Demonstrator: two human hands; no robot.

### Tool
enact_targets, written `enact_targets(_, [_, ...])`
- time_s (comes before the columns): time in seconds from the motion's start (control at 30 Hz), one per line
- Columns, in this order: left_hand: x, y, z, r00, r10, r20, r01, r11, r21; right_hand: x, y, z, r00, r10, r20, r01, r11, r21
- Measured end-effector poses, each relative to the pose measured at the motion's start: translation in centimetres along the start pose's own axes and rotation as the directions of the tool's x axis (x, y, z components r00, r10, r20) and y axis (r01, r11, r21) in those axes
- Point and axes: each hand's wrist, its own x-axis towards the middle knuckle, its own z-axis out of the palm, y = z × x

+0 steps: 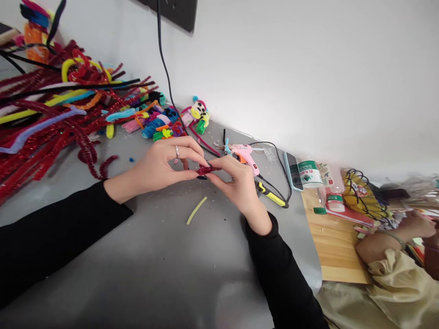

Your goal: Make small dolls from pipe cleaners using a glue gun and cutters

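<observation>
Between the fingertips of both hands sits a small dark red pipe cleaner piece, bunched up and partly covered by the fingers. My left hand, with a ring on one finger, pinches it from the left. From the right, my right hand pinches the same piece. A short yellow-green pipe cleaner lies on the grey table just below the hands. Behind my right hand rests a pink glue gun, and yellow-handled pliers lie beside my right wrist.
A big heap of pipe cleaners covers the left side. Small pipe cleaner dolls are near the wall. A black cable hangs down. Right are a phone, bottles, a yellow basket and another person's arm.
</observation>
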Motion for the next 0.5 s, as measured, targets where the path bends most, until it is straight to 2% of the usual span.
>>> enact_targets(0.5, [-0.21, -0.09, 0.29, 0.999, 0.028, -0.026, -0.028, 1.000, -0.010, 0.01, -0.08, 0.29, 0.997, -0.078, -0.011, 0.077, 0.996, -0.044])
